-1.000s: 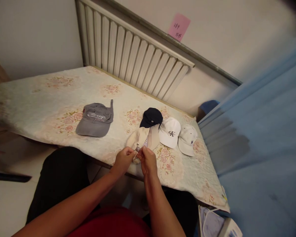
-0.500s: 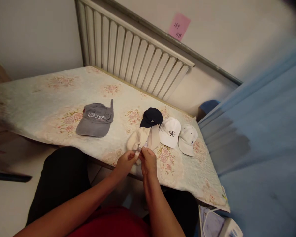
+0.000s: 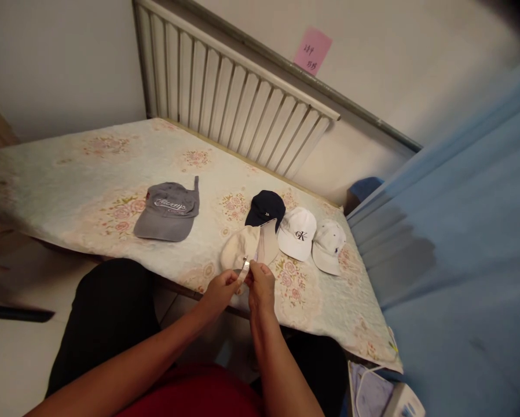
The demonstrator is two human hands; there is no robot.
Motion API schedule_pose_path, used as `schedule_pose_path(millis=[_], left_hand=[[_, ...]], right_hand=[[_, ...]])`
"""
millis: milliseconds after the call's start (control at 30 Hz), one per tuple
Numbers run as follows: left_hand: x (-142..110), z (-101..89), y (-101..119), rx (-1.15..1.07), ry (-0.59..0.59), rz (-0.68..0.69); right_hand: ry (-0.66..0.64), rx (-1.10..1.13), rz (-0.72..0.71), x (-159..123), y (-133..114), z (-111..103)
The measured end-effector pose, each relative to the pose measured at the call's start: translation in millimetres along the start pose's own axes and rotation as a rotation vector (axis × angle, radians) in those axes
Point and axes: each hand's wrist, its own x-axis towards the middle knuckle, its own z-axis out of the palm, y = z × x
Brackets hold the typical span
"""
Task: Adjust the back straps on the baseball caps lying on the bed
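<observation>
Cream cap (image 3: 238, 246): sat at the flowered cover's (image 3: 316, 310) near edge, just beyond the fingers; strap (image 3: 243, 272) slanted up rightward, pinched by left hand (image 3: 219, 292), right hand (image 3: 262, 285) gripping alongside.

A pale radiator (image 3: 237, 92) stands at twelve o'clock, a blue curtain (image 3: 464, 243) hangs at three, pale floor (image 3: 17, 359) shows at eight.

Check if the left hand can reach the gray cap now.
Probably yes: only floral cloth shows between left hand and gray cap, but that hand must likely release the strap of the beige cap.
</observation>
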Motion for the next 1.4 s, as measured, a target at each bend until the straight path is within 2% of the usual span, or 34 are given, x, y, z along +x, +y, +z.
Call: schedule_pose_path(millis=[167,533,867,1400], left_hand=[[-1.2,-0.6,-0.8,-0.017,-0.054,0.033],[1.7,0.1,-10.2,0.019,-0.061,0.055],[1.9,0.1,-12.4,0.103,-0.059,0.067],[4.8,-1.4,-21.2,0.192,-0.047,0.062]], right_hand=[[-0.015,-0.02,-0.014,-1.9,-2.3,-0.1],[-0.086,-0.073,-0.028,3.2,4.8,-8.4],[-0.006,-0.086,-0.022,3.2,4.4,-4.6],[-0.031,-0.045,-0.009,1.6,5.8,-8.4]])
